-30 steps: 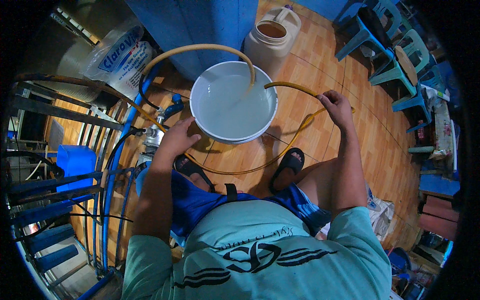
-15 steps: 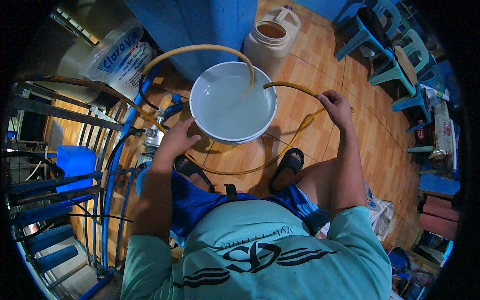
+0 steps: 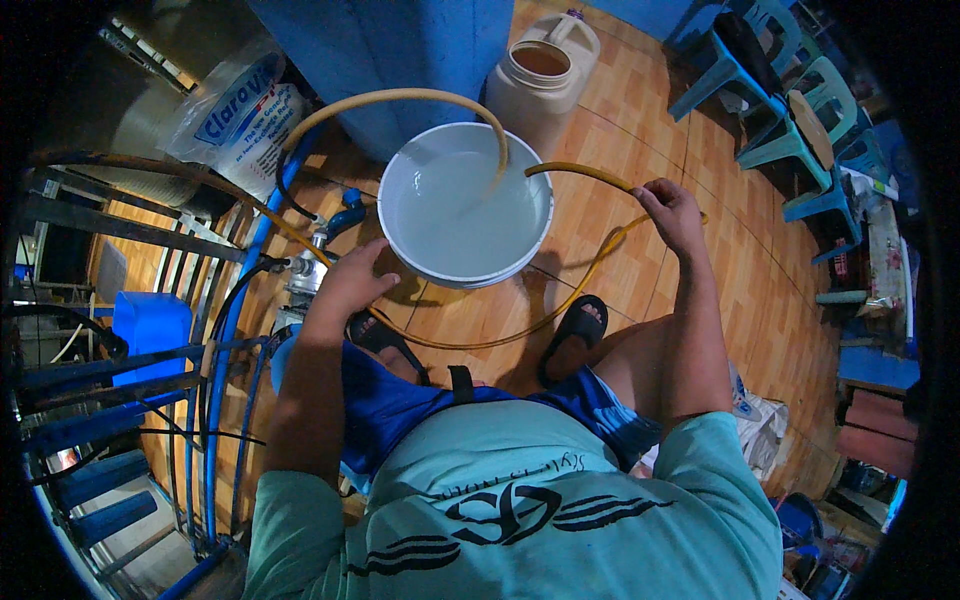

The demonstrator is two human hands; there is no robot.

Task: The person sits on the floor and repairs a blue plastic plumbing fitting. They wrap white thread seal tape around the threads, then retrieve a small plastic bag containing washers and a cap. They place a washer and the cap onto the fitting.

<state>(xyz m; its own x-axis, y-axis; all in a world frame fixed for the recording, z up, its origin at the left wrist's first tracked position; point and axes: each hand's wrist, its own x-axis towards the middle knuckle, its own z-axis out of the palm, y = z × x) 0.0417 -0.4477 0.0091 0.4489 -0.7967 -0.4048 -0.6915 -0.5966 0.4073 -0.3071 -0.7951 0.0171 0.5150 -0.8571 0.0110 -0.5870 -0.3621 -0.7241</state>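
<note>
A white round bucket (image 3: 390, 245) of slightly cloudy water (image 3: 470, 230) stands on the floor in front of me. My right hand (image 3: 672, 210) pinches a yellow-brown hose (image 3: 590, 172) between thumb and fingers, and its end points over the bucket's right rim. That hose loops round past my feet to the left. My left hand (image 3: 355, 282), thumb apart from the fingers, is beside the bucket's left edge and over a metal pump (image 3: 303, 275); whether it touches either is unclear. A thicker tan hose (image 3: 410, 96) arches over the far rim and dips into the water.
Behind the bucket are a beige open-mouthed jug (image 3: 540, 85) and a blue pillar (image 3: 400, 50). Metal racks with blue pipes (image 3: 212, 400) and a blue bin (image 3: 152, 330) fill the left. Blue-green plastic chairs (image 3: 800, 150) line the right. My sandalled feet (image 3: 575, 335) flank the hose loop.
</note>
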